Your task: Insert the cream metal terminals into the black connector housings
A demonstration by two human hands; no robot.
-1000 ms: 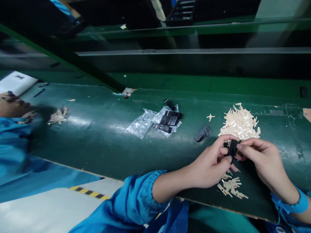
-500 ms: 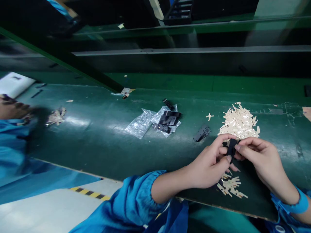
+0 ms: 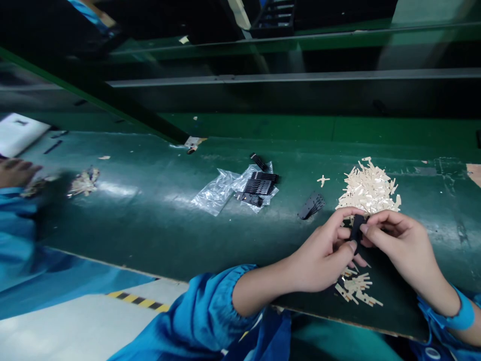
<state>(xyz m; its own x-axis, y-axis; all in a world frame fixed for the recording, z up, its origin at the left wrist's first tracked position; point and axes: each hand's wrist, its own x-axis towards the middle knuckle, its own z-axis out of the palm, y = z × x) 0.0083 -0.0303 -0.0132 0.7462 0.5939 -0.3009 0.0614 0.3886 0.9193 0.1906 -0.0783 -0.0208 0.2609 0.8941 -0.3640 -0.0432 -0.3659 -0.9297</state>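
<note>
A small black flat plastic part (image 3: 357, 228) is pinched between the fingers and thumb of my left hand (image 3: 323, 255). From the other side, my right hand (image 3: 402, 240) grips the same part with thumb and fingertips; whether it also holds a smaller piece is hidden. Just beyond both hands rises a heap of cream-coloured flat pieces (image 3: 370, 185). Below the fingers, nearer the bench edge, lies a smaller group of cream pieces (image 3: 358, 288). A fanned stack of black flat parts (image 3: 311, 205) rests to the left of my hands.
Black comb-like parts (image 3: 260, 183) lie on a clear plastic bag (image 3: 216, 193) mid-bench. One cream cross-shaped piece (image 3: 323, 180) sits apart. At far left, a co-worker's hand (image 3: 17, 172) is near another small pile (image 3: 83, 183). A green post (image 3: 150, 118) slants down to the bench.
My hands keep nearly the same grip on the black part. The co-worker's hand at far left has shifted slightly left. The whole view has moved a little.
</note>
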